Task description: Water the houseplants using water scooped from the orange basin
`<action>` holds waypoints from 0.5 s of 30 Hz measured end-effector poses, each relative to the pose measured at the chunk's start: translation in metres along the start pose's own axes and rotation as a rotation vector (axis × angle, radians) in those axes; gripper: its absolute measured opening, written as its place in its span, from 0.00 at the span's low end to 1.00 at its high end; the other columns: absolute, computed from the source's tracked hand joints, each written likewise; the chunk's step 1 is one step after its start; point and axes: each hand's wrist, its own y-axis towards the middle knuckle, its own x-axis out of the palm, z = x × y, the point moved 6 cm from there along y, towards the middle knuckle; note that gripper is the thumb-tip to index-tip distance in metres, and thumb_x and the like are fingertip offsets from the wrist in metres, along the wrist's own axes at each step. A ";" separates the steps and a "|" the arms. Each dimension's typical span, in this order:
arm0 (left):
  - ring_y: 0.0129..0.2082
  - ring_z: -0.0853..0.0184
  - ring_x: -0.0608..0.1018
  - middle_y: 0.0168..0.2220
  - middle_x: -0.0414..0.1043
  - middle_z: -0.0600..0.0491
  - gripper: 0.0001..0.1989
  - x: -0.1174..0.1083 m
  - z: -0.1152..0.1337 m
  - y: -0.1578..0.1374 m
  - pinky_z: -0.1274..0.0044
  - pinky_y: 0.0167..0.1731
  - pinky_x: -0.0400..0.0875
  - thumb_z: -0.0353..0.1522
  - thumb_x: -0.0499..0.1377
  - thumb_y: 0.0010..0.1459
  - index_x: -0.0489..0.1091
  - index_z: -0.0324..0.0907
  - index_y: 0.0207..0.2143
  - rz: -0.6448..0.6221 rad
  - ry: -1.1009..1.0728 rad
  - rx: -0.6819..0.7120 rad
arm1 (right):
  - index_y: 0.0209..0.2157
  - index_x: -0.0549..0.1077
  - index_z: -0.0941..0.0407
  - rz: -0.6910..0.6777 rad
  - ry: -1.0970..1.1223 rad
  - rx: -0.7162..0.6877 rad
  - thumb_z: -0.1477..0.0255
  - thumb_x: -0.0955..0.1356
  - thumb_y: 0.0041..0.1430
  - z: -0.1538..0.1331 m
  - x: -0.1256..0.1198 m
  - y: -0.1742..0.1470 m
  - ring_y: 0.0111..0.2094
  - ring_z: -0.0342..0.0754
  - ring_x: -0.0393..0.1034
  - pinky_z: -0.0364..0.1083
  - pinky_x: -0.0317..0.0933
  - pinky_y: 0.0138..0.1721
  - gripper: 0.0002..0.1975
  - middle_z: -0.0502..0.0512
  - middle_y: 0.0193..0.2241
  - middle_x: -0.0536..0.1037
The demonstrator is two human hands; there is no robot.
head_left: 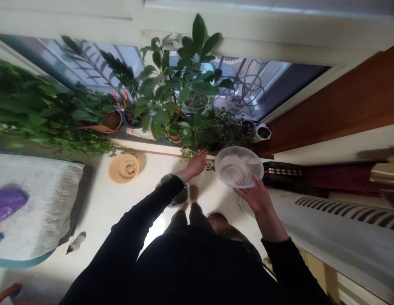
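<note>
My right hand grips the rim of a translucent plastic bowl, thumb on the upper edge and fingers beneath. The bowl is held tilted in the air just in front of the windowsill, with what looks like a little clear liquid inside. My left hand reaches to the low trailing leaves at the sill's edge, left of the bowl. Its fingers look pinched together, but what lies between them is too small to make out. Dark small-leaved foliage stands just beyond both hands.
Potted plants line the windowsill, among them a tall broad-leaved one and a small white pot. On the floor are an orange basin and a dark-filled bowl, partly under my left forearm. A covered table stands left, a radiator right.
</note>
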 end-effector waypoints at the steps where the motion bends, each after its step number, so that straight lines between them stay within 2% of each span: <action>1: 0.82 0.54 0.70 0.83 0.64 0.39 0.31 0.000 -0.001 0.002 0.61 0.82 0.64 0.26 0.52 0.78 0.68 0.36 0.79 -0.004 0.002 0.003 | 0.53 0.80 0.44 0.014 0.002 -0.008 0.60 0.76 0.63 0.004 0.000 0.003 0.50 0.56 0.84 0.51 0.87 0.39 0.17 0.58 0.50 0.84; 4: 0.82 0.53 0.71 0.83 0.64 0.40 0.31 0.000 -0.003 0.005 0.59 0.82 0.66 0.27 0.52 0.77 0.69 0.38 0.79 -0.001 0.001 0.015 | 0.53 0.80 0.44 0.050 0.008 -0.028 0.58 0.77 0.61 0.017 0.000 0.008 0.51 0.56 0.84 0.51 0.87 0.41 0.19 0.58 0.48 0.83; 7: 0.82 0.54 0.70 0.82 0.65 0.39 0.31 -0.002 -0.005 0.002 0.60 0.83 0.63 0.26 0.52 0.77 0.69 0.37 0.79 -0.002 -0.001 0.057 | 0.52 0.79 0.44 0.067 0.025 -0.049 0.58 0.77 0.61 0.030 0.003 0.010 0.48 0.54 0.84 0.50 0.87 0.40 0.19 0.56 0.46 0.82; 11: 0.82 0.55 0.70 0.82 0.66 0.37 0.30 -0.006 -0.013 -0.009 0.62 0.83 0.62 0.26 0.52 0.77 0.69 0.34 0.78 -0.016 0.007 0.123 | 0.52 0.78 0.45 0.070 0.089 -0.065 0.58 0.77 0.62 0.052 0.015 0.008 0.43 0.52 0.83 0.50 0.86 0.38 0.19 0.54 0.43 0.81; 15: 0.80 0.54 0.73 0.81 0.68 0.40 0.31 -0.011 -0.024 -0.026 0.61 0.82 0.64 0.24 0.52 0.76 0.71 0.38 0.78 -0.010 0.026 0.182 | 0.56 0.77 0.44 0.107 0.172 -0.043 0.56 0.77 0.63 0.079 0.029 0.004 0.44 0.54 0.82 0.52 0.87 0.40 0.22 0.55 0.44 0.80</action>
